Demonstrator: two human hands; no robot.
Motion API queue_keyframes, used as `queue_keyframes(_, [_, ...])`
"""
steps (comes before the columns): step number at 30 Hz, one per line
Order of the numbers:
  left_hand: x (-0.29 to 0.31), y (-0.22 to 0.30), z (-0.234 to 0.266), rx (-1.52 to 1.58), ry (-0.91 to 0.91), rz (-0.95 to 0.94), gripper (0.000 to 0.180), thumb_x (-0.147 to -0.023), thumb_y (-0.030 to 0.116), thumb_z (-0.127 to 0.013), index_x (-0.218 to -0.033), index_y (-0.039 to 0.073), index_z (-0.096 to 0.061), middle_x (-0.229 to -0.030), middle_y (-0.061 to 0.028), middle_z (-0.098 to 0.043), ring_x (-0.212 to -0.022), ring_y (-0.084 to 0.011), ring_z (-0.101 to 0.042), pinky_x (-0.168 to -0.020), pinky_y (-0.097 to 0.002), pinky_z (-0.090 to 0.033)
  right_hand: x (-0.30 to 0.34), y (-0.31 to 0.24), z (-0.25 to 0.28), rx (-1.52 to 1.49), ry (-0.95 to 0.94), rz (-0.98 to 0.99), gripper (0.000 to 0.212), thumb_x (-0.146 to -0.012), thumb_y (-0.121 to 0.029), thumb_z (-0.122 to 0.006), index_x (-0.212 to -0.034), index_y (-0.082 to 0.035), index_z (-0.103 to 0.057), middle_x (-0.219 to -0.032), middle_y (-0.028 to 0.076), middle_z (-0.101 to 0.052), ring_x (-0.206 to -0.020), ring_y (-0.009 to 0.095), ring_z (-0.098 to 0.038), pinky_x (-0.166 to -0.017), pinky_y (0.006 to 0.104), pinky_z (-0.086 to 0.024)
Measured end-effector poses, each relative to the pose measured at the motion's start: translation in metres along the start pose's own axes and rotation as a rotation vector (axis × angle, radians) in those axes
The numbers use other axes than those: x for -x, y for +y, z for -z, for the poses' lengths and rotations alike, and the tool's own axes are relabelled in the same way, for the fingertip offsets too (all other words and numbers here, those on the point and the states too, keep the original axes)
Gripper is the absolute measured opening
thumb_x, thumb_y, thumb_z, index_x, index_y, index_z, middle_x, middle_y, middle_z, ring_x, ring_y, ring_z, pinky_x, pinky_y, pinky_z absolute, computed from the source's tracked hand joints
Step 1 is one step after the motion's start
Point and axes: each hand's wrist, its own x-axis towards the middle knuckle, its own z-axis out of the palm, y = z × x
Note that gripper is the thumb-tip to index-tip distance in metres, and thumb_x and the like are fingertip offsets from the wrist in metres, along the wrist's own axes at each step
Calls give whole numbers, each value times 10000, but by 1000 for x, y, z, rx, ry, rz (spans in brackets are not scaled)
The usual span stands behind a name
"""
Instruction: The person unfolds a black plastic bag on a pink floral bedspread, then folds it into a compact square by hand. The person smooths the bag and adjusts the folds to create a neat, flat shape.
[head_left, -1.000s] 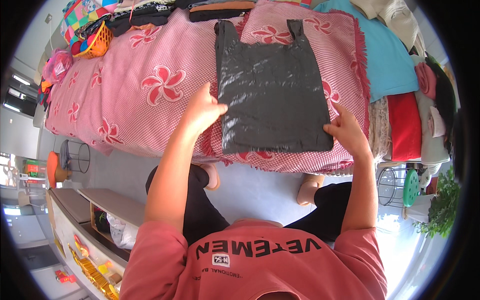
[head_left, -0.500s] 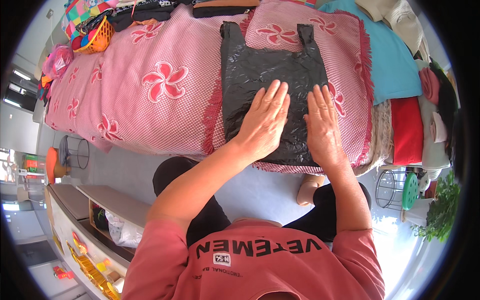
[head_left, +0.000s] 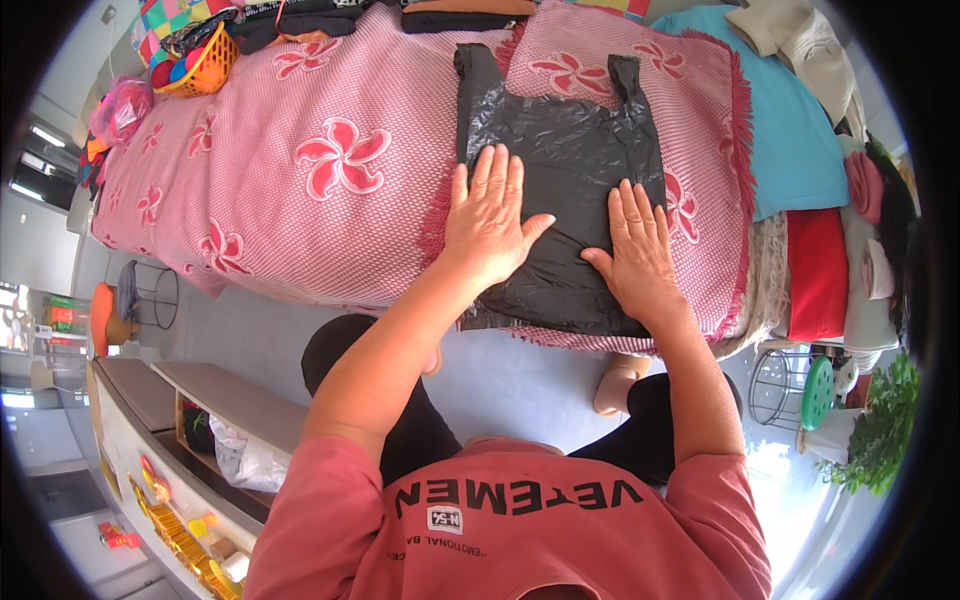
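A black plastic carrier bag (head_left: 570,150) lies spread out, its two handles pointing away from me. Under it is a pink and white woven blanket (head_left: 400,235) with red flower shapes and fringed edges. My left hand (head_left: 490,220) rests flat on the bag's left side, fingers stretched and thumb out to the right. On the right side of the bag my right hand (head_left: 640,255) lies flat too, its thumb turned inward. Neither hand grips anything. Creases run across the plastic, and the bag's near edge reaches the front of the blanket.
At the back left stands an orange basket (head_left: 205,65) with balls. Folded dark clothes (head_left: 465,18) lie along the far edge. A blue cloth (head_left: 790,130) and a red cloth (head_left: 816,270) are at the right. An open drawer (head_left: 235,420) is behind my left arm; a green stool (head_left: 818,388) stands lower right.
My left hand has moved left across the bag, away from the right hand, and its thumb has spread out. My right hand has shifted slightly nearer, thumb now out. The bag looks smoother.
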Motion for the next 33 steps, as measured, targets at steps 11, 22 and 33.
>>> queue_keyframes(11, [0, -30, 2, -41, -60, 267, 840, -1004, 559, -395, -1520, -85, -237, -1614, -260, -185, -1526, -354, -122, -1215, -542, -76, 4, 23, 2, 52, -40, -72, 884, -945, -566, -526, -1543, 17, -235, -1611, 206, -227, -1507, 359, -178, -1220, 483, -147])
queue_keyframes(22, [-17, -33, 38, 296, 176, 464, 706, -874, 295, -721, -1322, -165, -428, -1242, -351, -563, -1194, -464, -530, -1025, -459, -421, -1, 36, 21, -407, 250, -403, 564, -884, -173, -718, -1319, 81, -465, -1085, 299, -615, -1039, 433, -598, -865, 503, -491])
queue_keyframes(33, [-26, -54, 19, 727, 65, 652, 840, -821, 167, -752, -1453, -147, -296, -1159, -281, -631, -1086, -353, -640, -982, -389, -474, 5, 54, 17, -757, 93, -613, 702, -810, -125, -764, -1389, 97, -435, -736, 103, -637, -685, 180, -624, -654, 309, -500])
